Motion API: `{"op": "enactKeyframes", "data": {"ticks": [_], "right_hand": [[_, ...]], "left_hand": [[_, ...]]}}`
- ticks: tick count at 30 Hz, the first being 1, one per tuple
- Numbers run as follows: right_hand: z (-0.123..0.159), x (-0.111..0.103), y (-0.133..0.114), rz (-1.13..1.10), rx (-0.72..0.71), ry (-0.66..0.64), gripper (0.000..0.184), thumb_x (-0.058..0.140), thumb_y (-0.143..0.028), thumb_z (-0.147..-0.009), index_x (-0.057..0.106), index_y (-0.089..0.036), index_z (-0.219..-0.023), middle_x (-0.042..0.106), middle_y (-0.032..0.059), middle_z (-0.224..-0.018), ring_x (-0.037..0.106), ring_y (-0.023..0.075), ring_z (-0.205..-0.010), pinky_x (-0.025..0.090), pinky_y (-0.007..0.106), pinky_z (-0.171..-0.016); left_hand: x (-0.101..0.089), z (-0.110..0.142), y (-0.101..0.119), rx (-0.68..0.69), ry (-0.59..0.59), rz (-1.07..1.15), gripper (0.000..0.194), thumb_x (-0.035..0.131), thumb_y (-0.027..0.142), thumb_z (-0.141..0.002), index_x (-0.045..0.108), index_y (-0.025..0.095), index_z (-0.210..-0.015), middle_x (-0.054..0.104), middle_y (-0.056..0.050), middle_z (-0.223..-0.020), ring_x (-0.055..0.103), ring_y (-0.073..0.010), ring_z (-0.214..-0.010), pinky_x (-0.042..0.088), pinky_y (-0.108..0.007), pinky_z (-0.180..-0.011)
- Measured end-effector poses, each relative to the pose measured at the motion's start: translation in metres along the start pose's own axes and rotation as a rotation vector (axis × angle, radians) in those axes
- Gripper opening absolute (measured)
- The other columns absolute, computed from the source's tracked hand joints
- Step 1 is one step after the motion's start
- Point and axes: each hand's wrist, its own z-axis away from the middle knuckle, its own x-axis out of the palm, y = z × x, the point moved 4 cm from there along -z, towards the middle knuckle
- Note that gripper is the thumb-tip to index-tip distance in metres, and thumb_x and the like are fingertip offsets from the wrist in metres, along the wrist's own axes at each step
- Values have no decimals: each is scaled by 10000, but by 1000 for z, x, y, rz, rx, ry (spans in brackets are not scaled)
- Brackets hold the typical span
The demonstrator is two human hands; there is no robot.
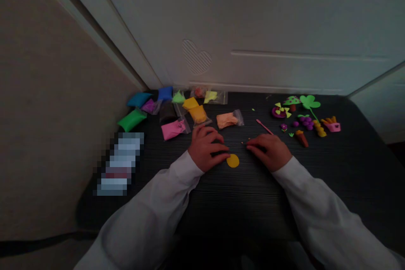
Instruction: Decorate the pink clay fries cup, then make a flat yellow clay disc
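A flat, round yellow clay disc lies on the dark table between my hands. At its upper left edge is the thumb of my left hand, whose fingers are apart and curved over the tabletop. My right hand is closed in a pinch low over the table, to the right of the disc. Whatever its fingertips hold is too small to make out. Tiny pale bits lie beside those fingertips. Just beyond my right hand rests a pink modelling tool.
Bags of coloured clay, among them a pink bag, an orange one and a peach one, lie at the back left. Small clay models, including purple grapes and a green clover, sit at the right. A white door stands behind the table.
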Motion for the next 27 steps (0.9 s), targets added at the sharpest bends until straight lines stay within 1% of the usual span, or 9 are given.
{"op": "enactKeyframes", "data": {"ticks": [3, 6, 10, 15, 19, 21, 24, 26, 27], "right_hand": [[5, 4, 3, 169, -69, 11, 182, 494, -311, -775, 631, -238, -869, 635, 24, -804, 551, 168, -772, 345, 333, -698], [7, 5, 4, 234, -90, 20, 198, 484, -308, -782, 619, -253, -917, 636, 19, -839, 549, 171, -784, 330, 331, -686], [7, 5, 3, 231, -77, 3, 212, 476, -301, -787, 603, -251, -949, 630, 16, -867, 550, 167, -810, 333, 330, -698], [7, 3, 3, 181, -46, -15, 221, 489, -314, -777, 596, -239, -955, 627, 23, -876, 554, 169, -834, 353, 335, -720], [7, -7, -5, 89, -39, 61, 202, 497, -295, -773, 605, -218, -925, 627, 35, -869, 555, 163, -819, 382, 328, -733], [8, -12, -13, 14, -44, 83, 201, 501, -288, -770, 603, -206, -922, 623, 44, -875, 552, 160, -822, 395, 323, -739], [9, -14, -29, -66, -69, 86, 246, 539, -321, -739, 596, -196, -943, 610, 56, -895, 543, 172, -838, 408, 332, -738], [10, -14, -38, -89, -93, 117, 260, 574, -334, -709, 601, -196, -928, 606, 59, -896, 539, 180, -836, 411, 344, -733], [11, -14, -41, -101, -104, 141, 236, 581, -322, -705, 606, -198, -904, 606, 57, -886, 539, 179, -831, 412, 346, -731]], "left_hand": [[2, 3, 5, -23, -94, 16, 293, 541, 495, -670, 641, 299, -864, 610, 6, -840, 442, -192, -944, 178, -454, -941], [7, 2, 9, -29, -163, 26, 338, 546, 507, -656, 625, 294, -907, 601, 1, -843, 447, -195, -935, 158, -461, -940], [13, 1, 11, -55, -209, 49, 303, 557, 466, -664, 621, 282, -897, 600, -4, -845, 449, -199, -936, 151, -461, -933], [15, 0, 14, -114, -208, 175, 221, 608, 379, -645, 617, 257, -829, 618, 12, -863, 462, -187, -944, 171, -429, -929], [14, -1, 15, -198, -242, 346, 152, 606, 298, -663, 601, 237, -802, 635, 26, -797, 512, -159, -875, 234, -408, -907], [11, -2, 15, -243, -225, 453, 188, 597, 293, -674, 587, 224, -849, 636, 21, -779, 539, -142, -823, 305, -370, -872], [4, -2, 14, -309, -119, 573, 294, 589, 300, -687, 545, 205, -963, 644, 5, -780, 561, -139, -816, 376, -322, -819], [-1, -1, 16, -298, -32, 590, 328, 590, 288, -692, 526, 199, -1001, 649, -2, -774, 567, -143, -822, 381, -321, -822], [-3, -1, 18, -260, 10, 582, 335, 595, 278, -690, 522, 198, -1006, 651, 0, -760, 568, -142, -815, 378, -325, -828]]}}
